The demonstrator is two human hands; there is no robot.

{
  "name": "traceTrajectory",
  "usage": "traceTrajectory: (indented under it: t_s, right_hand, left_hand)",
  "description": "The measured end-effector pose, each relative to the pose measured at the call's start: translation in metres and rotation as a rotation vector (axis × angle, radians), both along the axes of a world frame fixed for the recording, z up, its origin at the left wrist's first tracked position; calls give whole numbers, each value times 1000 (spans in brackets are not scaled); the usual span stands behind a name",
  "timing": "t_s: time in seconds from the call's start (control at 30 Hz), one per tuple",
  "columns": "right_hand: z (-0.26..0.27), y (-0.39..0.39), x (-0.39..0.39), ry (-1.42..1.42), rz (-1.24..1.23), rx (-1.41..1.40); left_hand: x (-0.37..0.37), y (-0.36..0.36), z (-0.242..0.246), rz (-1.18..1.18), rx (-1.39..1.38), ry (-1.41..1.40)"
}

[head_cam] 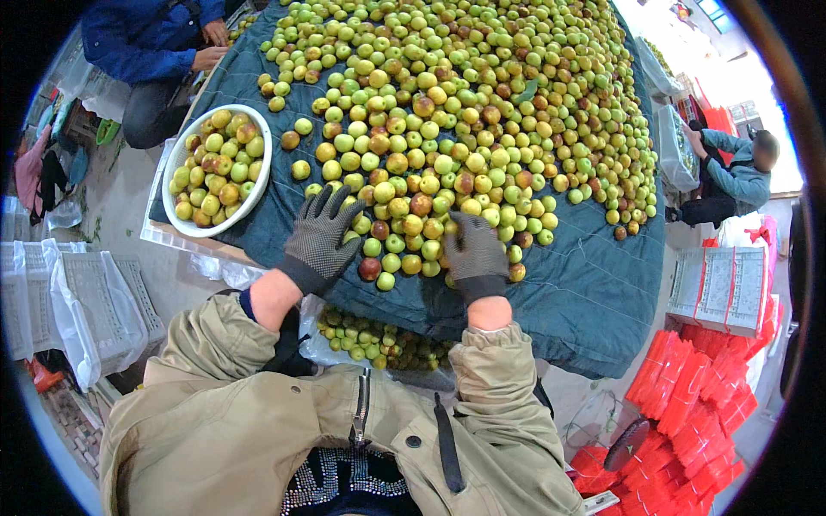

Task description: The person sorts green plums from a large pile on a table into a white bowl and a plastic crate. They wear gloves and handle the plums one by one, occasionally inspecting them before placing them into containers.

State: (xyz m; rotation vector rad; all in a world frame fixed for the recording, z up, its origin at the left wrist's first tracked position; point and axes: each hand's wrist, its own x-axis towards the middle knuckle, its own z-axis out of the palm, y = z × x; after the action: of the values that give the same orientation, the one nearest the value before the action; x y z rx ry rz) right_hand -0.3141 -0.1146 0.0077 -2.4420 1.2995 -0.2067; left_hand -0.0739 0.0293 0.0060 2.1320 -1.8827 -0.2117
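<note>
A wide spread of green and reddish-brown fruits (413, 206), which look like fresh jujubes, lies on a dark blue-green cloth (581, 277). My left hand (324, 237), in a dark dotted glove, rests at the near left edge of the fruits with its fingers apart. On the near right side, my right hand (477, 250) is in a matching glove with its fingers bent down among the fruits. Its fingertips are partly hidden, so whether it grips one is unclear. Left of my hands, a white plastic basket (263, 169) stands full of the same fruits.
Below the table edge, a lined crate (313, 345) holds more fruits. A person in blue (145, 48) works at the upper left; another person (732, 164) sits at the right. Grey crates (716, 287) and red netting bundles (697, 400) stand right, lined crates (97, 303) left.
</note>
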Motion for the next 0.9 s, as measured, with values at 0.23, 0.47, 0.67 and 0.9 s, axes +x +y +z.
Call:
traceTrajectory:
  t_s: [0.23, 0.47, 0.67, 0.9]
  right_hand:
    - [10, 21, 7, -451, -118, 504]
    - [7, -14, 74, 281, 191, 82]
    - [-23, -43, 68, 167, 274, 76]
    - [32, 18, 42, -170, 55, 7]
  left_hand:
    - [-52, 12, 8, 322, 572, 2057]
    - [-8, 11, 5, 114, -89, 1412]
    - [45, 20, 4, 389, -266, 907]
    - [72, 30, -8, 231, -468, 1879]
